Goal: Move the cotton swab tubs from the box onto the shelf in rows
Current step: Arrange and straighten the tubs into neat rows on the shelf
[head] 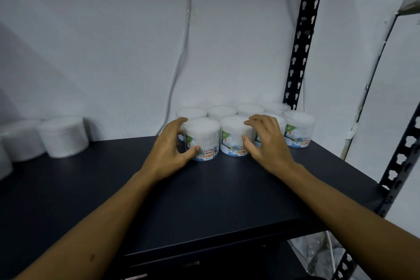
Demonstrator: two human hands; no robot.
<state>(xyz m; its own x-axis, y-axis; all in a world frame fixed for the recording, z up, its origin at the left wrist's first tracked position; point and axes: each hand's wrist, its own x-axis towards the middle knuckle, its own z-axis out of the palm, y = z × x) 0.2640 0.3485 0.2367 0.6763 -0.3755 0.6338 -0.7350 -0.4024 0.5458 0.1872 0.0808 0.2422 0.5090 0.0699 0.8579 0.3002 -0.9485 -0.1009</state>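
Several clear cotton swab tubs with colourful labels stand in two rows at the back right of the dark shelf (204,200). My left hand (169,150) curls around the leftmost front tub (203,137), thumb on its label and fingers behind it. My right hand (264,143) grips the tub beside it (234,134), thumb on the front, fingers over the top rim. Both tubs stand upright on the shelf, touching each other. Another front tub (300,129) stands further right. The box is out of view.
More tubs (63,136) stand at the shelf's far left, blurred. A black perforated upright (302,36) rises at the back right and another (400,166) at the front right. A white wall with a hanging cable (181,52) is behind.
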